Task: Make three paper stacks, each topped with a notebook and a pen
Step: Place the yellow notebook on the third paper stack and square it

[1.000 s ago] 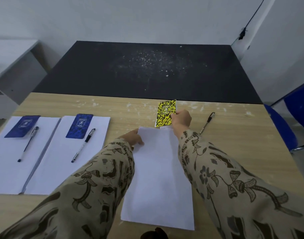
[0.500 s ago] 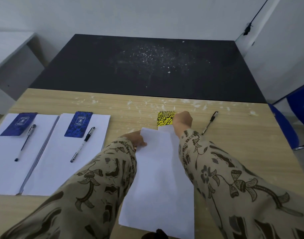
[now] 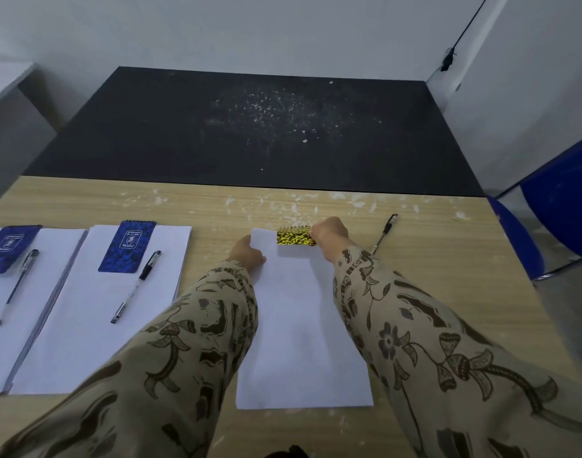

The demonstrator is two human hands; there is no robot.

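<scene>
Wood desk (image 3: 448, 259) butted to black table (image 3: 216, 143), white walls (image 3: 283, 34), blue chair (image 3: 567, 206) right of hands.
Yellow notebook (image 3: 294, 237), upright a second ago, now low over paper stack (image 3: 302, 325) far end, right hand (image 3: 331, 231) pinching it; left hand (image 3: 248, 251) grips stack's far-left corner. Pen (image 3: 383, 234) just right of right hand; two finished stacks (image 3: 84, 325) left of left hand; sleeves (image 3: 415, 325) hide stack's sides.

One head-worn view looks forward and down, close over the wooden table (image 3: 448, 292); wide-angle.
</scene>
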